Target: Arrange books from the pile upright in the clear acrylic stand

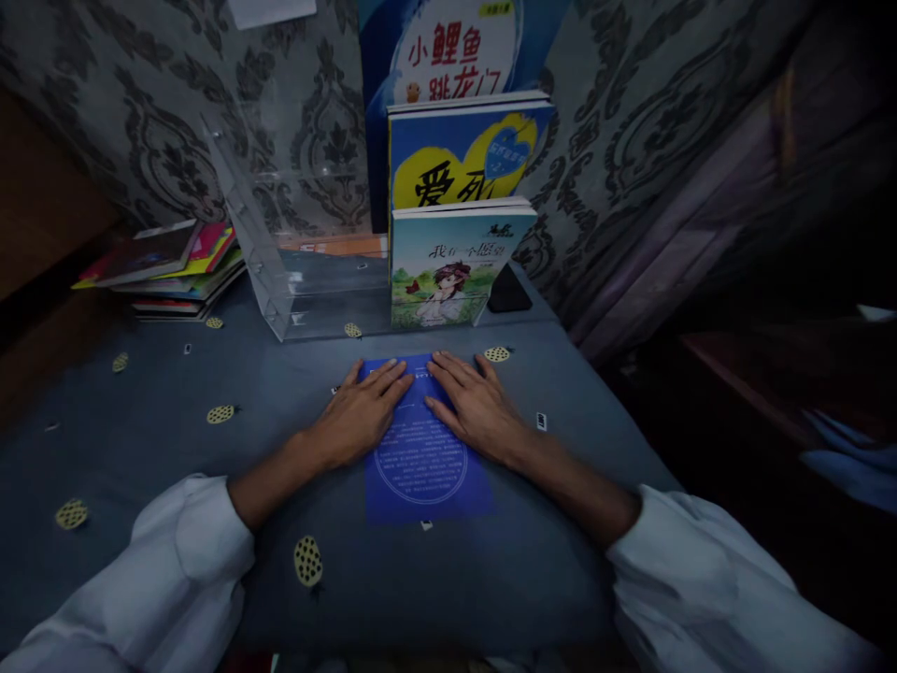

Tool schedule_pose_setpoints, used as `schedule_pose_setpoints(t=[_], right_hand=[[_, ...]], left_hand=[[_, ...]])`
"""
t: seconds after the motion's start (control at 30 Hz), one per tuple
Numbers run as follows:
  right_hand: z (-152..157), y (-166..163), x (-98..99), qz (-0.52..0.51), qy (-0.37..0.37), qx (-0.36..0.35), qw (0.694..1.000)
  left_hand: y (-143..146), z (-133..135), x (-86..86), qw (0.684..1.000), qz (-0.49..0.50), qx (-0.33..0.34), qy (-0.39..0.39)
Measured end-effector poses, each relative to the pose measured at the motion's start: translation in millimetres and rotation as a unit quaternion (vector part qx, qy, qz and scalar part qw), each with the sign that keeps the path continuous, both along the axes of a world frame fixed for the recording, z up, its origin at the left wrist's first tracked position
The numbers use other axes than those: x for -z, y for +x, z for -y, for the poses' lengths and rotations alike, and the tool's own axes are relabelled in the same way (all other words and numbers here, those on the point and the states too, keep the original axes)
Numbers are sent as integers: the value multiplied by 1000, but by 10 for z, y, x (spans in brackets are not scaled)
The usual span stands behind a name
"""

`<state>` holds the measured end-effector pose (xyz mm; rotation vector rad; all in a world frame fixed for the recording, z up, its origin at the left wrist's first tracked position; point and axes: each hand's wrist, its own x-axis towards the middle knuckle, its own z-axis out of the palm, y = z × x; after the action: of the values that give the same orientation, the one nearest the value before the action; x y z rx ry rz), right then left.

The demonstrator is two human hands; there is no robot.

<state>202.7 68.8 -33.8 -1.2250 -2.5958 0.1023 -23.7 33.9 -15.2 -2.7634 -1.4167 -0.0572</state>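
A blue book [431, 495] lies flat on the grey pineapple-print cloth, with pale print and a ring outline on its upper face. The print appears upside down. My left hand [368, 411] rests flat over its upper left part, fingers stretched out. On the upper right part lies my right hand [480, 411], its fingers extended and the thumb pointing inward. Both palms hide the book's upper side edges. Just beyond my fingertips, a green-and-teal book [445, 271] with a drawn figure on its cover stands in a clear acrylic rack [263, 252].
Behind it in the rack stand a blue-and-yellow book [466, 154] and a larger blue book [455, 47]. A pile of books [178, 266] lies to the left. A dark flat object [510, 292] sits by the rack's right side. The tablecloth [161, 402] drops off at the right edge.
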Motion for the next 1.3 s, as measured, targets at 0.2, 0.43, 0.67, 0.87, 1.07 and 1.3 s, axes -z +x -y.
schedule_pose_setpoints(t=[0.2,0.43,0.67,0.87,1.07,1.3], right_hand=[[-5,18,21,-8,4,-5,1000],[-33,52,-57,-39,-28,-13,999],[-174,153,-133,-146,-83,-19,986],[-265,213,-95,-198,-106,-41,974],[-322,224,-8,-254,-95,-29,962],[-353,239,17,-270,-90,-20,958]], left_hand=[[95,92,-58,993,-49,-97,51],[120,105,-54,990,-51,-107,81],[82,-69,-17,999,1,-27,47],[144,-207,-19,999,43,24,-1],[263,-331,-4,995,77,62,-26],[326,-384,42,990,115,77,-21]])
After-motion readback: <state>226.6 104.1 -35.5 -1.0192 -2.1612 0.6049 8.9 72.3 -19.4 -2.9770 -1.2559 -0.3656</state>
